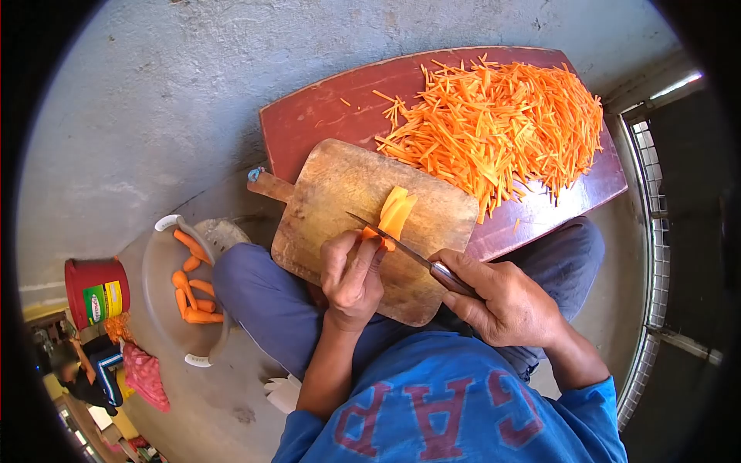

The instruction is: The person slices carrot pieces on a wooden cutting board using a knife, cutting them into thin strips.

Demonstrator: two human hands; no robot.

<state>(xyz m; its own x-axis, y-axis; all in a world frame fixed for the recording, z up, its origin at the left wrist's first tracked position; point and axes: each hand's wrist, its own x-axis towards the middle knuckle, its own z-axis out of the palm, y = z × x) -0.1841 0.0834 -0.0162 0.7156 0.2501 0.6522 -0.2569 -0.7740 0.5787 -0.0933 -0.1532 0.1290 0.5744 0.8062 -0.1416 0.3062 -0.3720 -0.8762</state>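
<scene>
My right hand (502, 301) is closed round the handle of a knife (421, 260), whose blade points up and left over the wooden cutting board (332, 185). Stacked carrot slices (396, 211) lie on the board, with the blade across them. Bent fingers of my left hand (351, 278) grip the near end of the carrot slices, just beside the blade. The board rests across my lap and against the red table. A large heap of carrot strips (502, 123) covers the table beyond the board.
The red table (309, 116) stands along a pale wall (177, 100). To the left, a basin (158, 262) holds several whole carrots (199, 309). Farther left are a red bucket (73, 289), a pink sack (145, 378) and another person (89, 374). A metal grille (656, 247) is at right.
</scene>
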